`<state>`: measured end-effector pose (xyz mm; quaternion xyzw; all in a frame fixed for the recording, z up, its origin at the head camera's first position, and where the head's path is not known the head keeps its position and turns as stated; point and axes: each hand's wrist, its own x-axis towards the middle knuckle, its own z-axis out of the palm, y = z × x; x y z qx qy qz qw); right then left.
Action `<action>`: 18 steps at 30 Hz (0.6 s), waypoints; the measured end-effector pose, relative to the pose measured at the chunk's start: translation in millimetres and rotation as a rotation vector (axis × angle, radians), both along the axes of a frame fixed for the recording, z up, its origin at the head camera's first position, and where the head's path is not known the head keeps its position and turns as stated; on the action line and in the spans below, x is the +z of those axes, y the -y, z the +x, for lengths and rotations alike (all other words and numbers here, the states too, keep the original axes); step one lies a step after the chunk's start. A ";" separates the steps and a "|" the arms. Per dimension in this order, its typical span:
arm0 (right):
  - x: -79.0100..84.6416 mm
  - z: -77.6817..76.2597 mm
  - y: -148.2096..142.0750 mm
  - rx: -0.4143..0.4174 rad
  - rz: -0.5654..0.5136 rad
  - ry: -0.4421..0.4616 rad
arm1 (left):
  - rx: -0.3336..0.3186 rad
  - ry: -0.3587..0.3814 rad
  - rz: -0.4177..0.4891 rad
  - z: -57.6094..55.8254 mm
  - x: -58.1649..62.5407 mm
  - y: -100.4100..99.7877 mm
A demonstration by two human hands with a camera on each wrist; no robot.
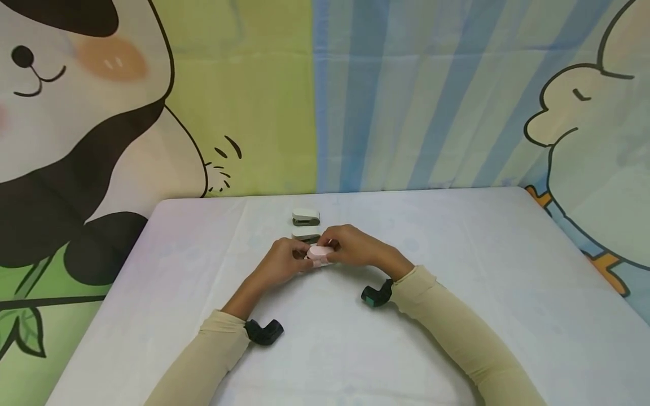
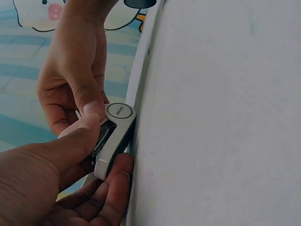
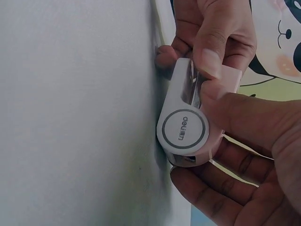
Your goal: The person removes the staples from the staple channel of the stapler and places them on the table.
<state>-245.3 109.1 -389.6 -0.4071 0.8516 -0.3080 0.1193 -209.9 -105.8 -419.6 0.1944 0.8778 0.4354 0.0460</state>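
- Two white staplers with grey-green bases, a farther one (image 1: 306, 217) and a nearer one (image 1: 303, 232), stood one behind the other on the white-covered tabletop (image 1: 406, 349).
- The nearer stood just beyond the hands, partly hidden by the right hand's fingers.
- Behind the far edge hung a cartoon backdrop (image 1: 244, 84), printed with a panda and blue stripes.
- Black wrist cameras, left (image 1: 264, 332) and right (image 1: 377, 293), jutted inward from beige sleeves (image 1: 203, 361).
- The pink-and-white stapler (image 1: 319, 252) was between both hands, in front of the white pair; whether its base touched the tabletop could not be told.
- Its "deli" disc (image 3: 185, 132) showed beside a metal channel.
- The left hand (image 1: 281, 262) had its grip closed around one end, fingers curled beneath.
- The right hand (image 1: 355, 247) grasped the other end, fingers bent around it.
- Both thumbs met near the channel, covering part of it.
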 end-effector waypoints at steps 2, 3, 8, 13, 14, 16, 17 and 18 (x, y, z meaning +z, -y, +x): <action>0.7 0.9 1.3 0.008 0.004 -0.021 | 0.002 0.011 0.012 -0.2 -1.2 -0.1; 1.2 1.5 2.3 0.010 0.010 -0.033 | 0.005 0.021 0.019 -0.5 -1.8 -0.1; 5.1 6.6 8.1 0.009 0.069 -0.084 | 0.007 0.052 0.026 -2.6 -3.7 1.3; 7.0 11.7 9.1 0.014 0.120 -0.098 | -0.032 0.075 0.025 -4.5 -5.7 2.3; 6.6 12.5 8.6 0.025 0.127 -0.112 | -0.041 0.081 0.022 -4.5 -5.7 2.1; 5.8 13.8 7.5 0.056 0.132 -0.141 | -0.053 0.089 0.017 -4.3 -5.9 1.5; 5.2 14.3 7.1 0.075 0.132 -0.159 | -0.058 0.089 0.013 -4.0 -5.7 1.0; 5.1 15.3 6.8 0.092 0.130 -0.174 | -0.063 0.087 0.006 -3.5 -5.3 0.6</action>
